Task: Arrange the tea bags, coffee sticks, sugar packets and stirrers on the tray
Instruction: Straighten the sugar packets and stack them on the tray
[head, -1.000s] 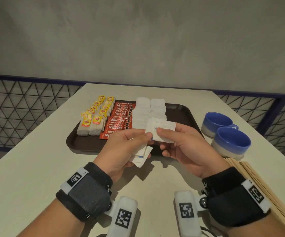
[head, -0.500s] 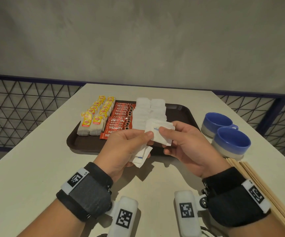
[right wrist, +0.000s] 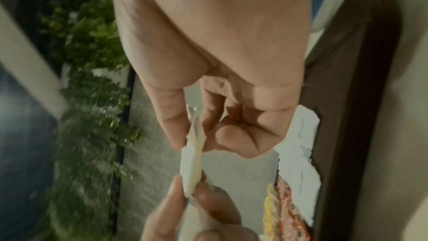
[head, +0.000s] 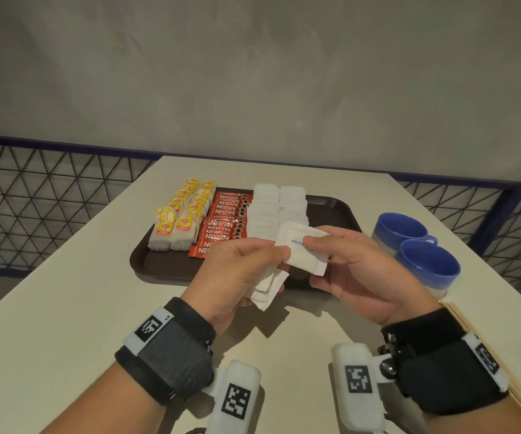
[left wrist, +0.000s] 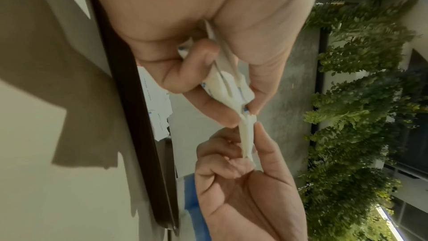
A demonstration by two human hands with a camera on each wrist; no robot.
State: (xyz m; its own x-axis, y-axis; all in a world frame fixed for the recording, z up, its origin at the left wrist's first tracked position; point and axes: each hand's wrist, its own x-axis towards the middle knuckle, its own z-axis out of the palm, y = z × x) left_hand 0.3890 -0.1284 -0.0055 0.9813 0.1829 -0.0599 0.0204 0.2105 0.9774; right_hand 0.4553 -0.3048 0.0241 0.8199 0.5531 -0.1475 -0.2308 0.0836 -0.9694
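My left hand (head: 237, 270) grips the sugar stack (head: 267, 288); my right hand (head: 356, 270) pinches the top packet (head: 303, 250). Best peel one cleanly, then lay it square on the tray (head: 165, 266).

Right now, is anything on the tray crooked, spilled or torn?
Nothing spilled or torn. The tea bags, coffee sticks and sugar packets sit in tidy rows on the tray. The stirrers are off the tray on the table.
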